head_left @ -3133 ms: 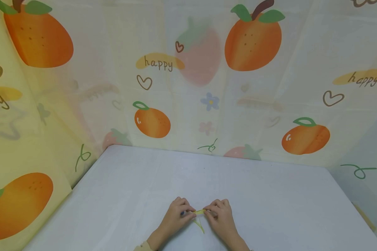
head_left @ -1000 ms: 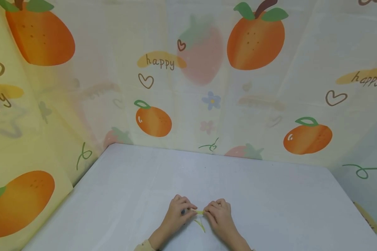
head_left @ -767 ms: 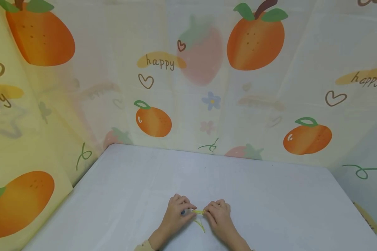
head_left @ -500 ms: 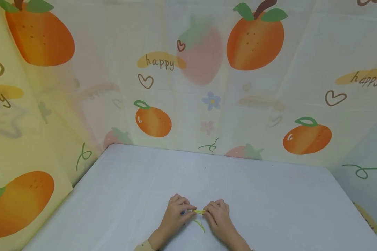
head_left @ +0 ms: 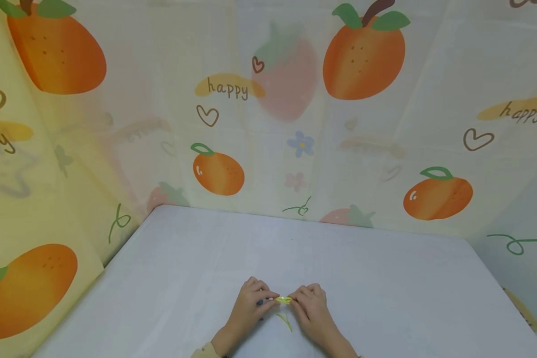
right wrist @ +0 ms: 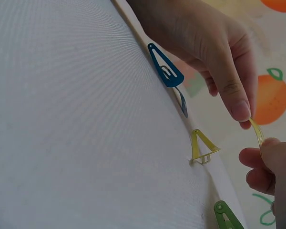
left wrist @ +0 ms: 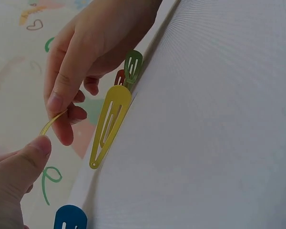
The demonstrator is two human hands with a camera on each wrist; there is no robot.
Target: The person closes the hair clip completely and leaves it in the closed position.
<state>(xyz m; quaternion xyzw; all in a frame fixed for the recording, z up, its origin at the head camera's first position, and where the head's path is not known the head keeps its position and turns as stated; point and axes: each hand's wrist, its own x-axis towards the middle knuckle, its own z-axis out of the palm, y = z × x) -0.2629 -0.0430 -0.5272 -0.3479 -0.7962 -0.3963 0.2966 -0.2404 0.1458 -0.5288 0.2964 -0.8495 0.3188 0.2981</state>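
Note:
A yellow snap hair clip (head_left: 284, 300) is stretched between my two hands above the white table, seen edge-on as a thin curved strip in both wrist views. My left hand (head_left: 252, 303) pinches one end between thumb and fingers. The other end is pinched by my right hand (head_left: 311, 308); the fingertips cover both ends. A second yellow hair clip (left wrist: 109, 124) lies on the table just below the hands. By my left hand lies a blue hair clip (right wrist: 167, 69), with a darker blue-grey clip (right wrist: 182, 102) beside it. Near my right hand are a green clip (left wrist: 133, 67) and a red clip (left wrist: 119, 77).
The white tabletop (head_left: 206, 258) stretches away in front of the hands. Behind it and along the left side hangs a curtain (head_left: 152, 89) printed with oranges, strawberries and hearts.
Both hands keep their pinch on the yellow hair clip. It has turned slightly and shows a broader side in the head view, and my right hand has shifted a little to the left.

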